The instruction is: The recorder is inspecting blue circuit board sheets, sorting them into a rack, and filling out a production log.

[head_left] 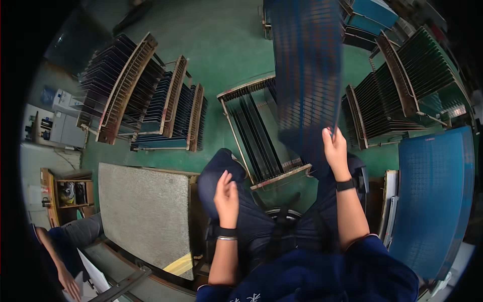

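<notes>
My right hand (335,153) grips the lower right corner of a tall blue circuit board panel (309,65), with the thumb on its near face. The panel stands upright, smeared by motion, and reaches past the top edge of the view. Its surface carries a grid of brownish rows. My left hand (226,199) hovers above my left thigh with its fingers apart and slightly bent, holding nothing. Between my knees stands a slotted rack (234,130) with several dark panels (261,133) on edge in it. The held panel hides the rack's right part.
Slotted racks full of panels stand at left (126,90) and right (400,75) on the green floor (221,40). Beside my right arm lies a stack of blue panels (432,196). A grey speckled board (143,211) is at my left. Another person's arm (55,256) shows at lower left.
</notes>
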A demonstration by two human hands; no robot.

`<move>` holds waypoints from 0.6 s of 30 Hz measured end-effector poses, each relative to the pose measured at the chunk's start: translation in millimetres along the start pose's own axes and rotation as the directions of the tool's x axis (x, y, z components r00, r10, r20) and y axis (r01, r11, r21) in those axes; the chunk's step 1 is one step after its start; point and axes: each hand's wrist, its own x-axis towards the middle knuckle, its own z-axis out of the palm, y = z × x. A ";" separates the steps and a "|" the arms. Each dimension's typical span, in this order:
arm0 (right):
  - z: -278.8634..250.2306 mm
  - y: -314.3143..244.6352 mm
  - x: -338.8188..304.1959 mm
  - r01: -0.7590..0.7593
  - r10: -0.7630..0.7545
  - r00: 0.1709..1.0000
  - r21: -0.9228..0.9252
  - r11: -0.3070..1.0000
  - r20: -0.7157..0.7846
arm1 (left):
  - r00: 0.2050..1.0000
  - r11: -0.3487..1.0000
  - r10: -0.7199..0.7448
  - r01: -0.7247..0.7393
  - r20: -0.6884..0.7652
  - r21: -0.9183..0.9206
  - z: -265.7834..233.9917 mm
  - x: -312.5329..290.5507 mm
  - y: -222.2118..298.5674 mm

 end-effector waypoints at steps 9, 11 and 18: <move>49.3 130.2 0.6 -0.059 0.156 0.963 -0.392 0.918 0.219 | 0.989 0.993 -0.111 0.107 -0.096 -0.047 -17.3 17.2 -16.1; 47.8 137.6 -2.2 -0.072 0.170 0.960 -0.392 0.917 0.222 | 0.990 0.994 -0.105 0.103 -0.094 -0.023 -17.6 18.4 -16.6; 48.4 159.9 13.3 -0.039 0.134 0.956 -0.340 0.940 0.261 | 0.990 0.994 -0.108 0.108 -0.088 -0.012 -17.8 17.1 -20.1</move>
